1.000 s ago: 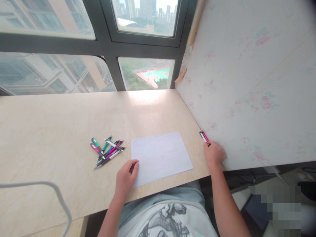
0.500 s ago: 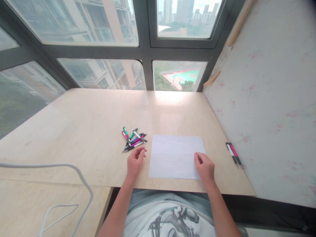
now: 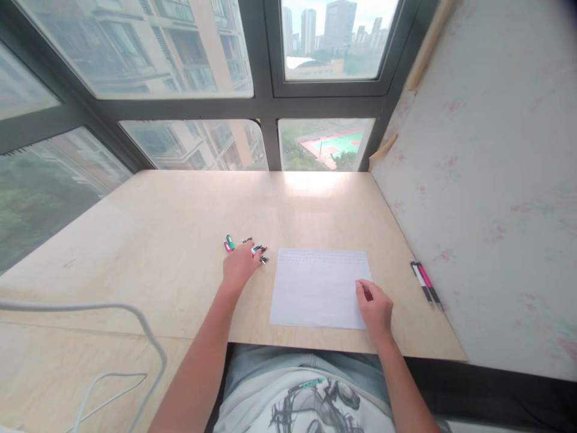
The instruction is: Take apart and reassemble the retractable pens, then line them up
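Note:
My left hand (image 3: 240,263) reaches over a pile of pens (image 3: 229,242), covering most of it. Its thumb and forefinger are apart, and I see no pen lifted; the other fingertips are hidden. Pen ends in green, pink, blue and black stick out around the hand. A white sheet of paper (image 3: 315,291) lies flat to the right, with faint lines of writing along its top. My right hand (image 3: 375,305) rests at the sheet's right edge, fingers curled in and thumb against them, with nothing visible in it.
A white pen (image 3: 421,281) and a pink pen (image 3: 429,281) lie side by side on the wooden desk (image 3: 180,210) near the papered wall (image 3: 496,180). A white cable (image 3: 148,328) loops across the left. Windows stand behind the desk.
My left hand has moved forward and slightly left, from beside the pens to over the pile. The right hand stays in place at the paper. The view has tilted up slightly.

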### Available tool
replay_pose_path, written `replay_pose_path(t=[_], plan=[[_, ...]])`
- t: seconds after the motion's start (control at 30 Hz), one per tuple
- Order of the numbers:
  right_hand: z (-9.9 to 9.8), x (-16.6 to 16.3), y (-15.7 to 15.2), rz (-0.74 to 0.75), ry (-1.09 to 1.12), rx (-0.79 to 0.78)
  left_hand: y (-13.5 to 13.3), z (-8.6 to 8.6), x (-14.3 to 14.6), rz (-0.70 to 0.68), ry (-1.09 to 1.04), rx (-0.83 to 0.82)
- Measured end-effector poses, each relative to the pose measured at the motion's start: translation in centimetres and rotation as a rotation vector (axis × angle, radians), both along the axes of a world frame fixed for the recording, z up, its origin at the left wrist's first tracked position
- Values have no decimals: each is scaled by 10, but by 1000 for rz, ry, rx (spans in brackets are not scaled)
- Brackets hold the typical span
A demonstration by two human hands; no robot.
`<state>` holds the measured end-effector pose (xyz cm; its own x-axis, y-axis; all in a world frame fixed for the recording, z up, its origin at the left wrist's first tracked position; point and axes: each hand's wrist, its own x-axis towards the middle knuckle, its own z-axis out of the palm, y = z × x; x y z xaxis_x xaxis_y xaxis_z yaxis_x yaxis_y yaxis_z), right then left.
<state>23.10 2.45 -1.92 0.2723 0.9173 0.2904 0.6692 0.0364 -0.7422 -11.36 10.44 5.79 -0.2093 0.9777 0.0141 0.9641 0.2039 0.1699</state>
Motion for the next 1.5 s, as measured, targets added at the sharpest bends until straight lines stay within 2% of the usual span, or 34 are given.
replay_pose_path(t=[0.2,0.33,0.47,0.5,0.6,0.7,0.8,0.87,0.93,1.1,1.13,1.23,1.33,1.5], plan=[[0,1,1,-13,43,-17,29,-9,-4,58,-35,-52],[-1,2,1,-26,64,-12,31,-11,-7,50,-108,-22],[-3,2,2,-39,119,-28,25,-3,-10,23,-252,38],[-4,2,2,-46,147,-40,22,-2,-9,15,-332,57],[-3,4,4,-67,282,-77,4,-1,4,9,-1048,128],[1,11,6,-89,542,-53,-25,-9,32,4,-1526,126],[8,21,6,-111,759,31,-57,-21,67,81,-1804,57],[15,22,2,-93,730,55,-75,-28,89,146,-1906,11],[24,13,-5,-22,640,28,-87,-33,106,225,-1968,10],[39,-39,-21,412,726,-219,-97,-37,129,263,-1963,25],[40,-49,-22,450,713,-243,-97,-38,130,266,-1945,45],[40,-65,-24,442,616,-256,-98,-37,132,264,-1899,87],[39,-68,-23,396,596,-253,-100,-37,130,224,-1885,74],[34,-67,-22,431,654,-335,-101,-41,129,52,-1866,-3]])
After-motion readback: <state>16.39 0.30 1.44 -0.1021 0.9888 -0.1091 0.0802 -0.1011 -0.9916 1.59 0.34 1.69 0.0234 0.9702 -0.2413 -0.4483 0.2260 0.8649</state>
